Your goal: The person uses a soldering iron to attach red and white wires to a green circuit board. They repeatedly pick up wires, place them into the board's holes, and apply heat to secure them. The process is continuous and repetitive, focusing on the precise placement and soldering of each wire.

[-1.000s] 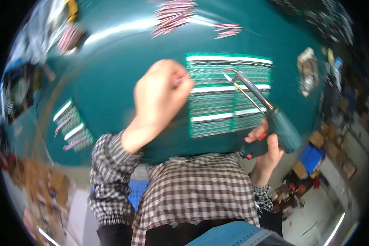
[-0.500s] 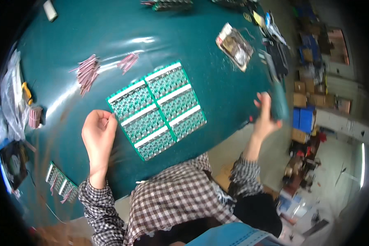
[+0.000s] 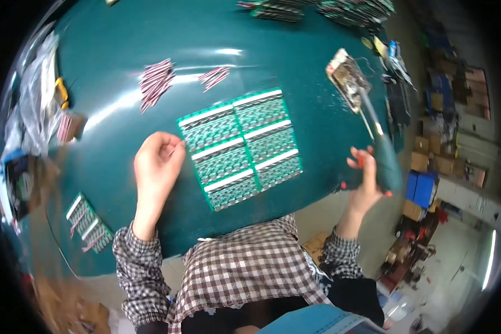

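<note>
A green panel of joined circuit boards (image 3: 242, 136), with white strips across it, lies on the table in front of me. My left hand (image 3: 160, 161) is closed in a pinch at its left edge; anything between the fingertips is too small to make out. My right hand (image 3: 365, 181) grips a soldering gun (image 3: 388, 162) with a teal body and a long metal nozzle. The nozzle points away from me, its end at the near right side of a grimy shallow tray (image 3: 345, 75). Two loose bundles of red-and-white wires (image 3: 157, 83) lie beyond the panel.
A smaller board strip with wires attached (image 3: 89, 224) lies at the left. Behind it are a tied wire bundle (image 3: 68, 127), plastic bags (image 3: 32, 106) and a yellow-handled tool (image 3: 62, 93). Stacks of boards (image 3: 356, 11) stand at the far edge. Boxes line the floor on the right.
The view has shifted, so the tabletop things appear further right. The soldering gun's nozzle now reaches the grimy tray's side. My left hand keeps its pinch beside the panel.
</note>
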### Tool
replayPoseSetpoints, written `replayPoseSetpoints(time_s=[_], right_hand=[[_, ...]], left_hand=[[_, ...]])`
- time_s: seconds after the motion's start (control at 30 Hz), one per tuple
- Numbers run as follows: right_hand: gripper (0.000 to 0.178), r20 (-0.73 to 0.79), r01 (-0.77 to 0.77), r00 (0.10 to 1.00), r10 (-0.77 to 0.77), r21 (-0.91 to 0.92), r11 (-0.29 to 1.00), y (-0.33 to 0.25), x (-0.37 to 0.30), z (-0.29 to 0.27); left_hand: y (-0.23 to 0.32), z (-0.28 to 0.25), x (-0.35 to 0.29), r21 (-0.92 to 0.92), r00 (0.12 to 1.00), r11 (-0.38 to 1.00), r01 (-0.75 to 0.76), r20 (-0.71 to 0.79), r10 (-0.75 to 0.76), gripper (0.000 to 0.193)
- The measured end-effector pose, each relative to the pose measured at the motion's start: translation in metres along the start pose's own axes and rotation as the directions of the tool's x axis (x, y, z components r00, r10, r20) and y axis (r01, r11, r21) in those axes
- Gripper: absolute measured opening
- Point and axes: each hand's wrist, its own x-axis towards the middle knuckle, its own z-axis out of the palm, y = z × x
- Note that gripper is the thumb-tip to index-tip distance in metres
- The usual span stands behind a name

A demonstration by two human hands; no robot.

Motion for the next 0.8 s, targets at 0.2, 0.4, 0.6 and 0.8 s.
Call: replayPoseSetpoints(time_s=[0.2,0.4,0.6,0.8], right_hand=[[0.040,0.516,-0.559,0.801,0.304,0.460,0.690,0.000,-0.013,0.002],[0.043,0.697,-0.756,0.629,0.346,0.443,0.482,0.005,-0.029,0.025],[0.046,0.794,-0.801,0.532,0.294,0.360,0.478,0.004,-0.041,0.038],[0.047,0.777,-0.770,0.541,0.321,0.305,0.561,-0.002,-0.056,0.054]], left_hand=[[0.006,-0.002,0.002,0.076,0.999,0.996,-0.046,-0.012,0.047,0.008],[0.008,-0.004,-0.001,0.185,0.988,0.973,-0.136,-0.051,0.147,0.012],[0.032,-0.006,-0.015,-0.084,0.947,0.948,-0.307,-0.123,0.296,0.022],[0.043,0.005,-0.023,-0.795,0.930,0.494,0.353,0.354,-0.095,0.020]])
